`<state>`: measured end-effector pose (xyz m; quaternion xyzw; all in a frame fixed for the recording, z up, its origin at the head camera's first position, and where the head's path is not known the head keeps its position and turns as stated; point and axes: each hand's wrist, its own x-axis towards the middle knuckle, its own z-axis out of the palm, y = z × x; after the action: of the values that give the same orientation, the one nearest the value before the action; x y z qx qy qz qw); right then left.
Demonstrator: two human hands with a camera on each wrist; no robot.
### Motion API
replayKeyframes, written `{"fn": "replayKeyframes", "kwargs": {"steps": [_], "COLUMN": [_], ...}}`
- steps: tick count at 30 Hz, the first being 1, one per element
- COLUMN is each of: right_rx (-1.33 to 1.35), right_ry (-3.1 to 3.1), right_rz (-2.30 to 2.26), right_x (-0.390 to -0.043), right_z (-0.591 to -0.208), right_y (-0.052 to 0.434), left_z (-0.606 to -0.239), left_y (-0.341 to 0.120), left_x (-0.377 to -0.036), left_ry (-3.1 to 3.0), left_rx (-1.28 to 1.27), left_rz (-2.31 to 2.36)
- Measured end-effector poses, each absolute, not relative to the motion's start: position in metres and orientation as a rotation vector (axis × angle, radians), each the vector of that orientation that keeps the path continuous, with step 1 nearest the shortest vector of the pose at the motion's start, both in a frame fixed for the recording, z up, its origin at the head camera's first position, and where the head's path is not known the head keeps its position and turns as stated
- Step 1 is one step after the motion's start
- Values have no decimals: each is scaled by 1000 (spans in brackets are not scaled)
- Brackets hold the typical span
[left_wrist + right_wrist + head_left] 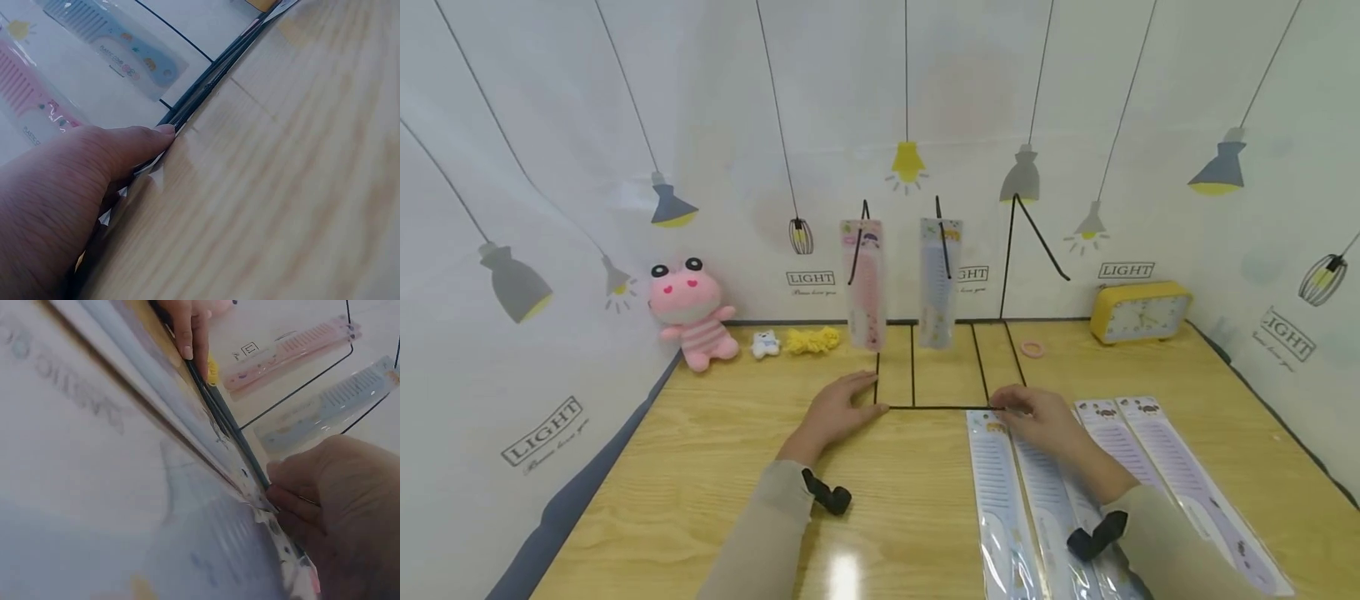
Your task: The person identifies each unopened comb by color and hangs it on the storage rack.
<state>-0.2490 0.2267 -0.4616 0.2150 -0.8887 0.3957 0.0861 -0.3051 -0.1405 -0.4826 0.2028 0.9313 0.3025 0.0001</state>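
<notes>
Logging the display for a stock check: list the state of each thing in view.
Rack: upright on the table, base bar held at both ends.
Pink comb: packaged, hanging on a hook.
Blue comb: packaged, hanging on a hook.
Third hook: bare.
Packaged combs: lying flat.
Left hand: resting on bar.
Right hand: pinching bar.

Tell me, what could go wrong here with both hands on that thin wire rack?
The wire rack looks light; with the left hand and right hand pressing its front bar, a shove might tip it and swing the pink comb and blue comb off their hooks. The right sleeve could also drag the packaged combs lying under it.
</notes>
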Motion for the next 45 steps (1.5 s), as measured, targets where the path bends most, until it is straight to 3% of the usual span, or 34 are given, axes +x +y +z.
{"fn": "replayKeyframes", "kwargs": {"steps": [21,45], "right_rx": [916,879], "right_ry": [-2585,-2686], "right_rz": [950,874], "right_x": [-251,-252], "right_z": [-484,-479], "right_y": [230,228], "left_z": [-486,-484], "left_y": [-142,-141], "left_x": [-302,-305], "left_ry": [2902,2924], "left_rx": [597,629], "left_rz": [928,925]}}
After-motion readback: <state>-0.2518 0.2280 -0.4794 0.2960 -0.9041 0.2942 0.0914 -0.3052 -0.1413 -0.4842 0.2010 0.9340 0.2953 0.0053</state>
